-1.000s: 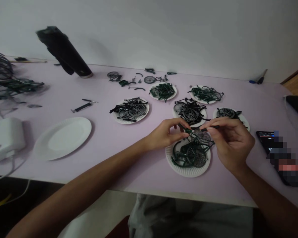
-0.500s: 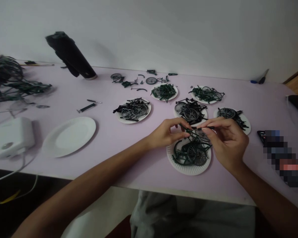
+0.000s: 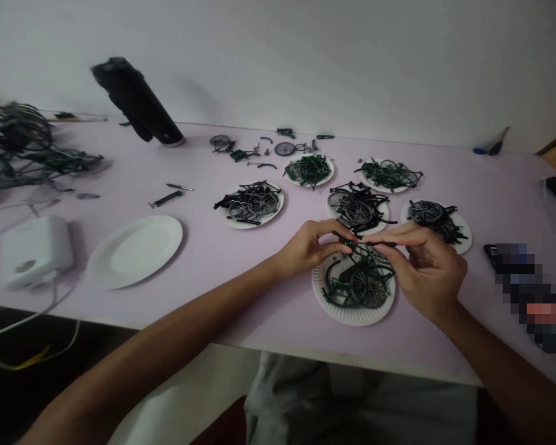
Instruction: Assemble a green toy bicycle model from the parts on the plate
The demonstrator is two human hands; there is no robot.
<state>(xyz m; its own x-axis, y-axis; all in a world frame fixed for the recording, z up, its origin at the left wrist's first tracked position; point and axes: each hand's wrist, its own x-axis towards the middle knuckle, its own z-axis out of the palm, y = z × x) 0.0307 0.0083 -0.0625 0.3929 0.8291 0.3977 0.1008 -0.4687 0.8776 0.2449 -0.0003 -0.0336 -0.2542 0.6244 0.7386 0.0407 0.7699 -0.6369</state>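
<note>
Well to the left of the left hand's fingers (image 3: 332, 227), a tangled pile of dark miniature bicycle parts (image 3: 16, 139) lies on the surface (image 3: 213, 244), with a white box (image 3: 37, 250) nearer the person. Less far left of those fingers come a white plate (image 3: 134, 253), a dark cylinder (image 3: 141, 102) beyond it, and a dark bar (image 3: 167, 198) near a thin rod (image 3: 180, 186). Beyond the fingers and to their left, a plate of black parts (image 3: 250, 204) sits in front of loose parts (image 3: 285, 149) by the wall. The left hand (image 3: 301, 247) has its thumb and forefinger clamped on a small green part (image 3: 350, 244). Just below the fingers of both hands, a fluted plate (image 3: 352, 317) bears dark green wheels and frames (image 3: 366, 284). The right hand (image 3: 424, 262) pinches a slim black part (image 3: 383, 243) level with the green one; whether the two pieces touch, I cannot tell. Just beyond the right fingers stand more loaded plates, one with grey wheels and black frames (image 3: 358, 210). Right of them lies a phone (image 3: 490, 250), mostly pixelated.
</note>
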